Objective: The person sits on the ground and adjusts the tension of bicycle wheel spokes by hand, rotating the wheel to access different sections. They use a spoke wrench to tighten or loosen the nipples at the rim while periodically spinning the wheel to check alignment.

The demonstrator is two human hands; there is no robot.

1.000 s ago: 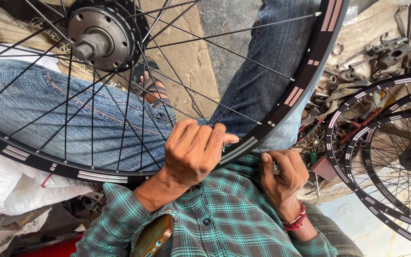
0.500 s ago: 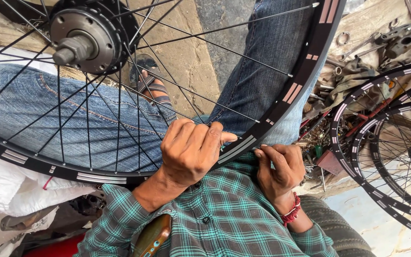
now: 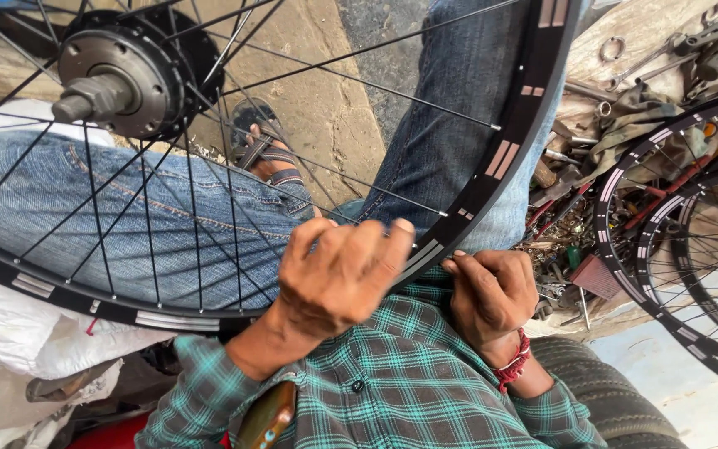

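Note:
A black spoked bicycle wheel rim (image 3: 504, 158) with grey stripes lies across my lap, its metal hub (image 3: 118, 79) at the upper left. My left hand (image 3: 334, 278) curls over the rim's near edge and grips it, fingers lying among the spokes. My right hand (image 3: 492, 291), with a red thread at the wrist, is closed with its fingertips pinched against the same rim just to the right. Whether it also holds something small is hidden. Beneath the wheel are my blue jeans (image 3: 168, 216) and green checked shirt (image 3: 400, 391).
Two more black rims (image 3: 650, 241) lean at the right. Wrenches and small metal parts (image 3: 575, 233) are heaped on the ground beside them. A sandalled foot (image 3: 263, 154) shows through the spokes. White sacking (image 3: 35, 333) lies at the lower left, and a black tyre (image 3: 608, 399) at the lower right.
My right hand has moved left from open space to the rim's edge beside my left hand. The left hand has kept its hold on the rim.

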